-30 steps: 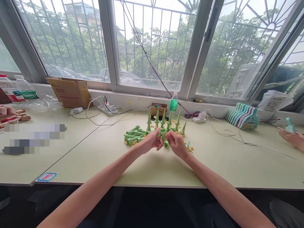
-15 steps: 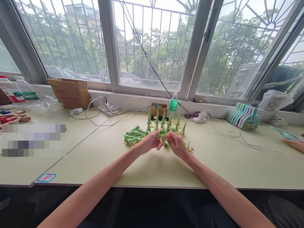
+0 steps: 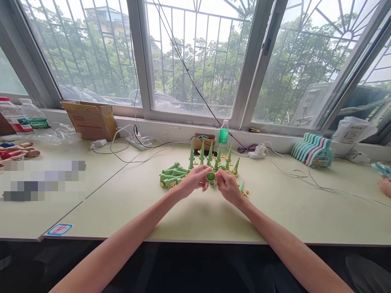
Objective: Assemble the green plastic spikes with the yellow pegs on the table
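My left hand (image 3: 197, 178) is closed around a green plastic watering spike (image 3: 210, 176), whose round open end faces me. My right hand (image 3: 226, 183) is curled at the spike's right side, fingertips pinched together against it; what lies between them is hidden. Behind my hands, several green pointed spikes (image 3: 209, 155) with yellow valves stand upright in a row. A pile of green hollow tubes (image 3: 172, 175) lies to the left of my left hand. Small yellow valves (image 3: 245, 193) lie to the right, just past my right hand.
A small cardboard box (image 3: 204, 141) and a green-labelled bottle (image 3: 223, 132) stand at the back. White cables (image 3: 301, 173) and power strips (image 3: 139, 141) lie along the window side. Pastel hangers (image 3: 312, 150) stand at right, with another person's hand (image 3: 385, 186) at the edge.
The held spike has tipped so its open end turns more toward me, and it sits slightly lower. At the right edge, the other person's hand has moved outward with a bluish item.
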A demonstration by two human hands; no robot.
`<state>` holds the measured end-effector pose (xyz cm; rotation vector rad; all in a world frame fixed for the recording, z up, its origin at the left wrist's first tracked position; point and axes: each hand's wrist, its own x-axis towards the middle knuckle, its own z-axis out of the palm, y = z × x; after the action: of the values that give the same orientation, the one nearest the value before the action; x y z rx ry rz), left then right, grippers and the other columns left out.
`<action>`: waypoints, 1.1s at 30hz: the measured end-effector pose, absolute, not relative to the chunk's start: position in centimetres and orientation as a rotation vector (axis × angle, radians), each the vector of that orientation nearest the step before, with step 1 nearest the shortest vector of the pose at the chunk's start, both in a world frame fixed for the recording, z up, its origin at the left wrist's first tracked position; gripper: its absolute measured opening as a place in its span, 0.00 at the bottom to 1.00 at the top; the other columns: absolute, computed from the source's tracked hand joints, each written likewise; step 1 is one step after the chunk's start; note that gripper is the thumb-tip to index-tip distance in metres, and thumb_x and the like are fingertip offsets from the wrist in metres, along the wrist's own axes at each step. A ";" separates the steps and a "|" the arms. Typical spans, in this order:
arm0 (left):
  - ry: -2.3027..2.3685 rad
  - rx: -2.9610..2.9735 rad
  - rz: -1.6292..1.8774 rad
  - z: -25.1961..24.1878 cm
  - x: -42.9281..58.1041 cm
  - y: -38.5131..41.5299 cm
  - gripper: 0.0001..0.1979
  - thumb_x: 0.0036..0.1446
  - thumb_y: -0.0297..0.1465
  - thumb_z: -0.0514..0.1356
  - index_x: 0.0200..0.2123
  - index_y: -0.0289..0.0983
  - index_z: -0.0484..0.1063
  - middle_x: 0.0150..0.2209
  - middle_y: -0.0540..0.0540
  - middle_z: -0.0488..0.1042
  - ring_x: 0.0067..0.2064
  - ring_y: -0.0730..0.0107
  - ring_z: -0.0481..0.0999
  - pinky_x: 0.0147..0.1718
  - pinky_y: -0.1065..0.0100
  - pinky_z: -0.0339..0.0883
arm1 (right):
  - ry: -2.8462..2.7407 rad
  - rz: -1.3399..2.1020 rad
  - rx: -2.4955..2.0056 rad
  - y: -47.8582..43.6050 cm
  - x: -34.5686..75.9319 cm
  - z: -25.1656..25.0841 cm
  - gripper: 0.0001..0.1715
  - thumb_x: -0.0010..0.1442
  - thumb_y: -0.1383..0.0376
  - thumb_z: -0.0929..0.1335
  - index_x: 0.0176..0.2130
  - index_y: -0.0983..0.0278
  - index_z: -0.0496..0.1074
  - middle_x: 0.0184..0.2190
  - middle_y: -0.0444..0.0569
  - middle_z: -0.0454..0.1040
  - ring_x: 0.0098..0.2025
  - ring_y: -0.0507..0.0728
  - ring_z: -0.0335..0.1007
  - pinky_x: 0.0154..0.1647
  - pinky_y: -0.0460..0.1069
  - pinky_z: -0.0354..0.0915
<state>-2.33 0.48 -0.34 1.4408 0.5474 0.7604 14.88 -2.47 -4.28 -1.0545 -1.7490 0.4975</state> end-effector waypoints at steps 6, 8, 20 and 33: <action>0.575 1.532 0.789 -0.3 -2.4 0.4 0.20 0.57 0.47 0.59 0.42 0.36 0.65 0.19 0.54 0.64 0.19 0.75 0.68 0.20 0.73 0.60 | -1.740 0.486 -1.053 -2.4 14.9 -4.3 0.21 0.67 0.53 0.56 0.28 0.61 0.56 0.19 0.40 0.57 0.20 0.49 0.52 0.22 0.45 0.51; 0.583 1.555 0.793 -0.1 -2.4 0.3 0.20 0.57 0.47 0.59 0.42 0.36 0.65 0.20 0.54 0.65 0.19 0.76 0.68 0.20 0.73 0.60 | -1.736 0.486 -1.048 -2.4 14.9 -4.3 0.20 0.67 0.54 0.56 0.27 0.61 0.56 0.18 0.40 0.58 0.20 0.49 0.52 0.23 0.45 0.52; 0.603 1.630 0.799 0.3 -2.4 -0.1 0.22 0.55 0.48 0.60 0.43 0.37 0.65 0.30 0.49 0.70 0.20 0.79 0.69 0.19 0.74 0.61 | -1.745 0.455 -1.080 -2.5 14.9 -4.2 0.20 0.67 0.55 0.56 0.26 0.61 0.55 0.18 0.40 0.58 0.20 0.49 0.53 0.23 0.45 0.51; 0.628 1.848 0.814 -0.2 -2.2 0.1 0.22 0.58 0.48 0.56 0.44 0.35 0.67 0.26 0.50 0.69 0.20 0.77 0.70 0.16 0.75 0.62 | -1.760 0.421 -1.143 -2.6 14.8 -4.1 0.22 0.67 0.54 0.56 0.26 0.62 0.55 0.17 0.40 0.58 0.19 0.49 0.52 0.23 0.46 0.48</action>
<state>-2.23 0.08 -0.20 1.8485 0.6280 0.8144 14.84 -2.64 -4.07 -1.1434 -1.7605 0.4207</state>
